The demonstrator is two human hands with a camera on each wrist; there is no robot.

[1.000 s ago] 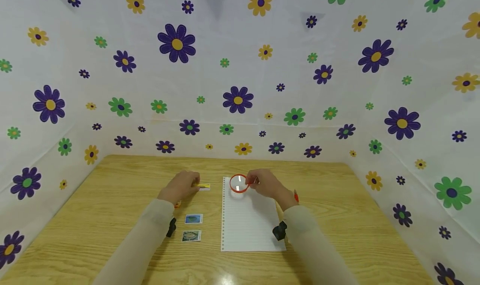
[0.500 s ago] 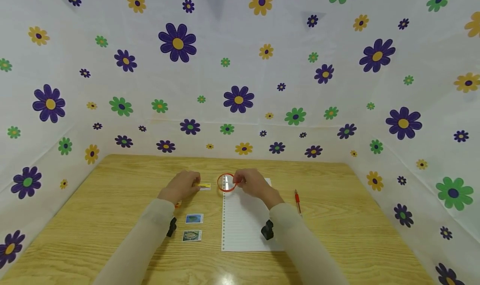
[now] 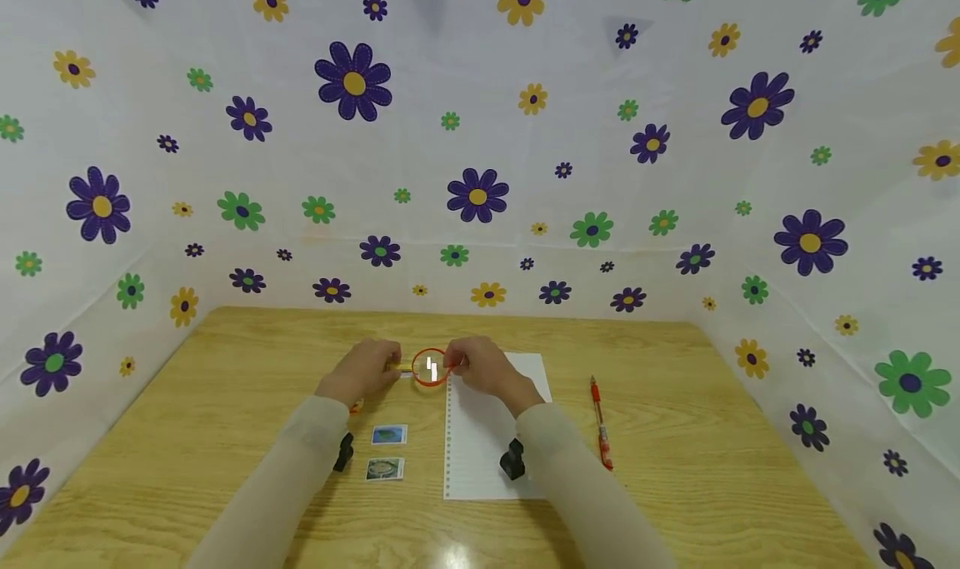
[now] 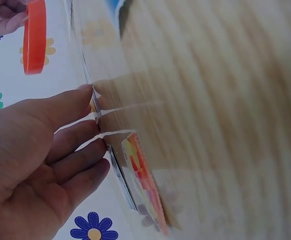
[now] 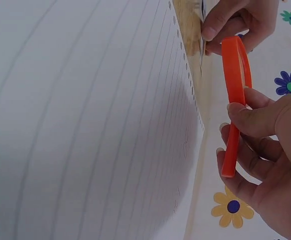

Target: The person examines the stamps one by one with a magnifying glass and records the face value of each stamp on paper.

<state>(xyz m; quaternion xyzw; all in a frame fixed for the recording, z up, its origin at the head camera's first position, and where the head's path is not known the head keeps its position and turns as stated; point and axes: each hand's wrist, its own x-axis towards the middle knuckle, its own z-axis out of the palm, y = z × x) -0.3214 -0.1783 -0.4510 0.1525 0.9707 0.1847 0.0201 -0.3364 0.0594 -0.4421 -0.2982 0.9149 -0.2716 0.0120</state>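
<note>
My right hand (image 3: 483, 367) holds a magnifying glass (image 3: 431, 367) by its orange-red handle (image 5: 231, 150), thumb on one side and fingers on the other. The lens hangs above the table, overlapping the end of a small yellow stamp (image 3: 406, 374) in the head view. My left hand (image 3: 362, 371) pinches that stamp at its left end, thumb and fingertips down near the tabletop. Beside the left fingertips lies an orange stamp (image 4: 145, 185) with a toothed edge, mostly hidden by the hand in the head view. Nearer lie a blue stamp (image 3: 389, 435) and a grey-green stamp (image 3: 385, 469).
A lined sheet of paper (image 3: 480, 461) with punched holes lies under the right forearm; small red marks (image 5: 186, 142) show on it. To its right is a red pen (image 3: 600, 423). Flowered cloth (image 3: 480, 244) walls off the back and sides of the wooden table (image 3: 712, 436).
My right hand has moved left with the magnifying glass, from over the paper to the yellow stamp's right end. The forearm uncovers more of the red pen. My left hand stays in place.
</note>
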